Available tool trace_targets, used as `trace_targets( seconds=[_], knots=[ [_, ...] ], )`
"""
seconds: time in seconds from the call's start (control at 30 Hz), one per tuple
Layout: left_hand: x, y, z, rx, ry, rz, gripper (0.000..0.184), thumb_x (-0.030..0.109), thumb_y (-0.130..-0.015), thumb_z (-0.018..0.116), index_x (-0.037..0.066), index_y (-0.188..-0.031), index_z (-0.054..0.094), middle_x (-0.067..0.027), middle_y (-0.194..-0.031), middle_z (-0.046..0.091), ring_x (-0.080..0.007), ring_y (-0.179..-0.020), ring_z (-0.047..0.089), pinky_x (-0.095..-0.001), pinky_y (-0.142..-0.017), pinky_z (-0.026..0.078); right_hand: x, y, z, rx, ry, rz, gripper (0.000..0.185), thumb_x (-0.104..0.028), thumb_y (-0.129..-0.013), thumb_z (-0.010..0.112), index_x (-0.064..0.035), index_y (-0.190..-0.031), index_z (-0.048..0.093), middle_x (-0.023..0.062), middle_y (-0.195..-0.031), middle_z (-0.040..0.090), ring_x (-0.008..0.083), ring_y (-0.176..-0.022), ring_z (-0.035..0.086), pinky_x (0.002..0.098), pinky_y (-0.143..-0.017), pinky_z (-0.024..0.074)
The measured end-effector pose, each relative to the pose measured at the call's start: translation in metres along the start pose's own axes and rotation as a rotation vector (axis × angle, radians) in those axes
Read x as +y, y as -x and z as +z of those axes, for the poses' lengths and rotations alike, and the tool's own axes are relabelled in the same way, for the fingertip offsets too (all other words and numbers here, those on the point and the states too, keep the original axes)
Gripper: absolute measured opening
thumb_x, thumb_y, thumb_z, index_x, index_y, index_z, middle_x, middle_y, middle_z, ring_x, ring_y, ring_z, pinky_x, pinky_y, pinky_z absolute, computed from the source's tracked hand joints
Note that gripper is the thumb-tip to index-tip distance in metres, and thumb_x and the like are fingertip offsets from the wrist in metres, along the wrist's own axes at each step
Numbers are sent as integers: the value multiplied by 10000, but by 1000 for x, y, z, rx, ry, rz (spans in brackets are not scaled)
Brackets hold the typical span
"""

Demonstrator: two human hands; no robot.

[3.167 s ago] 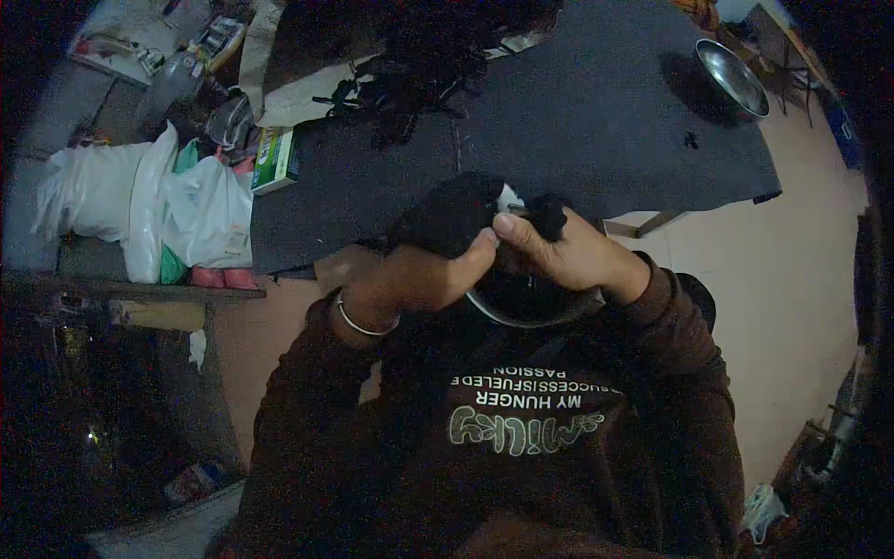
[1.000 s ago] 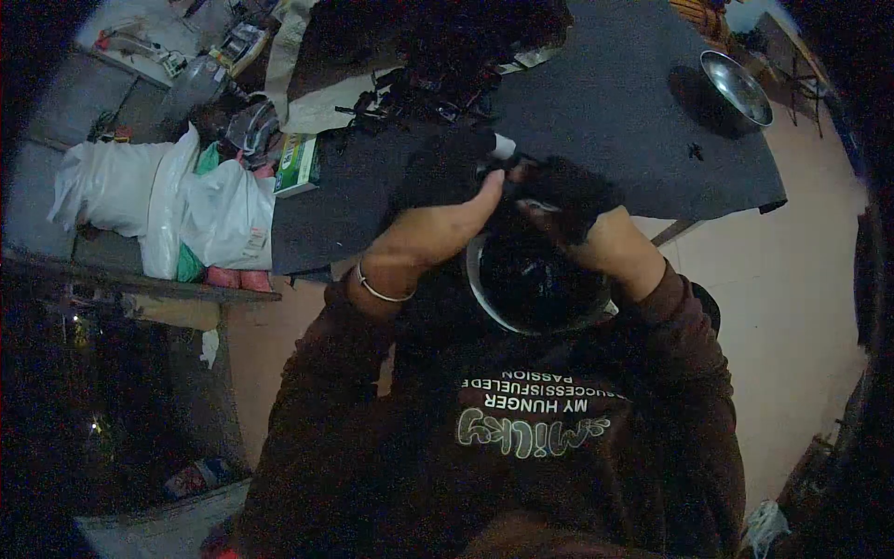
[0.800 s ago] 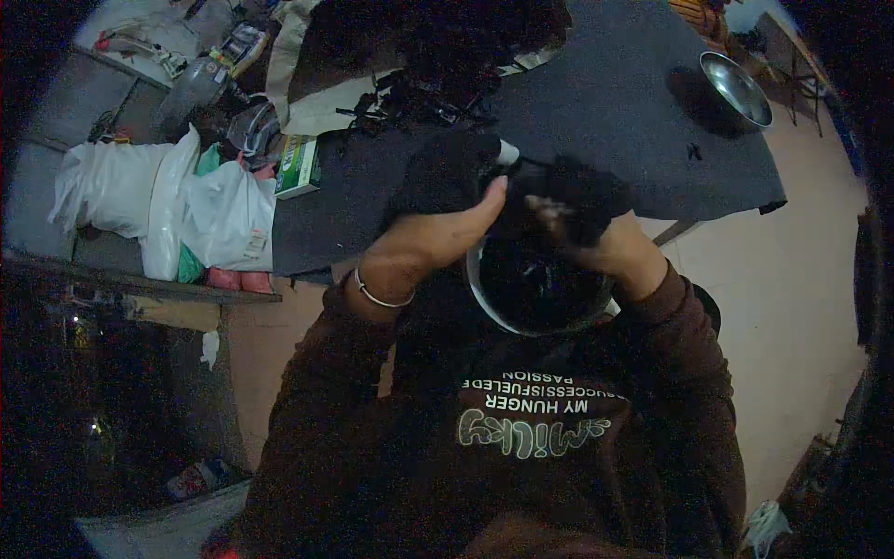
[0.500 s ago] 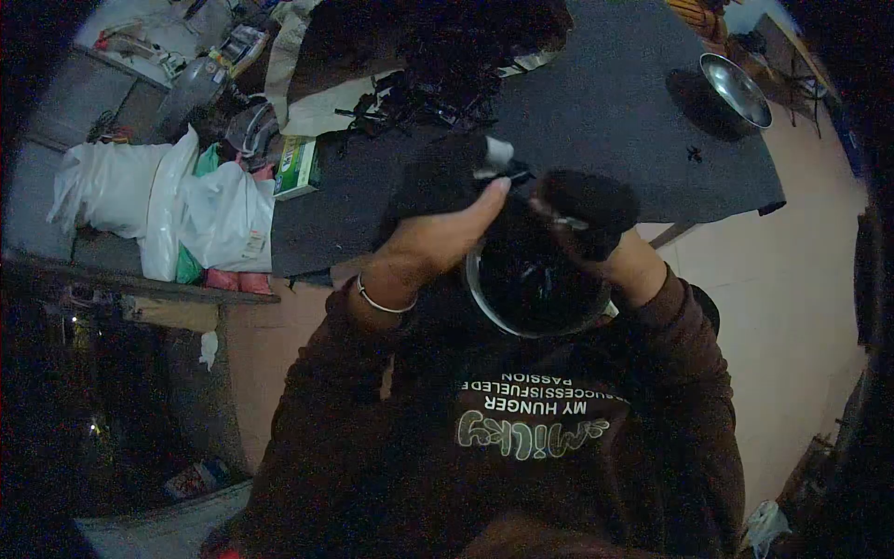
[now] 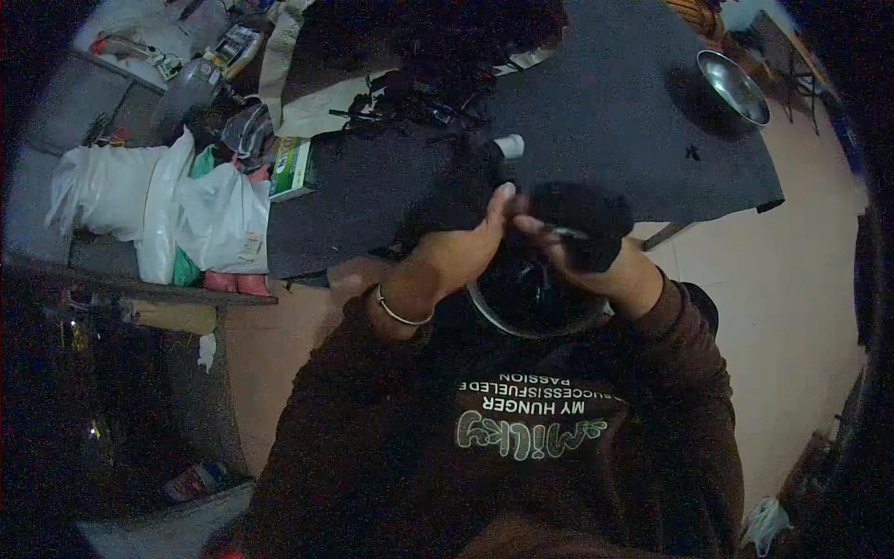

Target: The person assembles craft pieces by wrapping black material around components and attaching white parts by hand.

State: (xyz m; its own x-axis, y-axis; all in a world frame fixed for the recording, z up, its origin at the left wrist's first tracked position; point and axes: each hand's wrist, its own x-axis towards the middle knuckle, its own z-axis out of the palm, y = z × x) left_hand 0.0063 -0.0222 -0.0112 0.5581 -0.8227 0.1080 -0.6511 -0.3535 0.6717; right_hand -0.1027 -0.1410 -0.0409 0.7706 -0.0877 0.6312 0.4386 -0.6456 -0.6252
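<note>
My left hand, with a bangle at its wrist, is raised over the table's near edge. Its thumb is stretched out, apart from a white tip above it. A dark covering hides most of its fingers. Close beside it, my right hand is partly hidden by a black covering, with bent, blurred fingertips near my left thumb. A small shiny glint shows there, but what those fingers hold is unclear. Below both hands, a metal bowl with dark contents sits at my lap.
A dark cloth covers the table. A heap of black pieces lies at the back, partly on pale sheeting. A shallow metal bowl rests at the right. White plastic bags and a green box stand left.
My left hand has shifted slightly right and down, and its thumb has moved away from the white tip. The small dark piece by that thumb no longer shows. My right fingertips have moved left.
</note>
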Motion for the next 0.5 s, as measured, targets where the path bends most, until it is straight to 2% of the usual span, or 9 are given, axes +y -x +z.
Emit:
trace_targets(
  seconds=[0.03, 0.07, 0.13, 0.2, 0.23, 0.33, 0.4, 0.43, 0.5],
  knots=[
    [-7, 2, 3, -3, 1, -1, 206, 174, -791, 478, 4, -890, 540, -147, -822, 562, -244, -747, 560, -323, -675, 447, 2, -1, -1, 67, 18, -9, 124, -69, -744, 531, -24, -853, 569, 89, -759, 564, 192, -657, 562, 276, -561, 446],
    [-21, 4, 9, 128, -181, 355, 190, 151, -777, 487, 2, -880, 544, -145, -815, 562, -252, -746, 559, -328, -679, 447, 2, -2, 0, 67, 17, -6, 124, -69, -744, 531, -24, -853, 569, 89, -759, 564, 192, -657, 562, 276, -561, 446],
    [-12, 8, 6, 259, -362, 711, 176, 128, -762, 496, 0, -870, 548, -144, -807, 562, -261, -746, 558, -332, -682, 447, 1, -4, 1, 120, 68, -3, 86, -79, -743, 539, -11, -789, 564, 83, -706, 548, 172, -591, 537, 268, -505, 421],
    [12, 12, -3, 86, 36, 397, 170, 93, -726, 517, 2, -866, 551, -139, -795, 560, -272, -749, 554, -352, -691, 442, -11, -8, -4, 104, 44, 119, 81, -86, -742, 544, -9, -769, 552, 83, -690, 538, 160, -575, 522, 263, -486, 403],
    [10, 13, -4, 82, 40, 397, 170, 93, -726, 517, 2, -866, 551, -139, -795, 560, -272, -749, 554, -352, -691, 442, -15, -9, -5, 87, 21, 240, 85, -92, -741, 549, -8, -748, 541, 83, -675, 528, 148, -560, 507, 258, -468, 385],
    [2, 17, -3, 8, -117, 729, 157, 60, -712, 519, 4, -854, 556, -139, -794, 560, -265, -749, 553, -363, -697, 437, -12, -7, 4, 254, -78, 280, 117, -123, -749, 552, -15, -720, 518, 53, -645, 508, 115, -550, 471, 244, -464, 358],
    [7, 16, -2, 252, -311, 824, 159, 37, -688, 534, -4, -841, 556, -154, -804, 561, -270, -759, 553, -380, -714, 432, -9, -8, 0, 221, -145, 344, 135, -145, -757, 547, -16, -731, 516, 39, -639, 500, 105, -559, 463, 242, -482, 362],
    [12, 16, -2, 250, -309, 826, 159, 37, -688, 534, -4, -841, 556, -154, -804, 561, -270, -759, 553, -380, -714, 432, -9, -8, -2, 187, -215, 405, 153, -166, -766, 542, -18, -742, 514, 24, -633, 492, 95, -568, 455, 240, -500, 366],
    [22, 18, -3, 193, -37, 408, 145, 20, -672, 536, -9, -812, 561, -158, -807, 561, -275, -763, 553, -389, -724, 429, -13, -10, -9, 152, -210, 409, 175, -192, -781, 525, -20, -752, 515, 17, -637, 494, 93, -578, 453, 242, -516, 370]
  ],
)
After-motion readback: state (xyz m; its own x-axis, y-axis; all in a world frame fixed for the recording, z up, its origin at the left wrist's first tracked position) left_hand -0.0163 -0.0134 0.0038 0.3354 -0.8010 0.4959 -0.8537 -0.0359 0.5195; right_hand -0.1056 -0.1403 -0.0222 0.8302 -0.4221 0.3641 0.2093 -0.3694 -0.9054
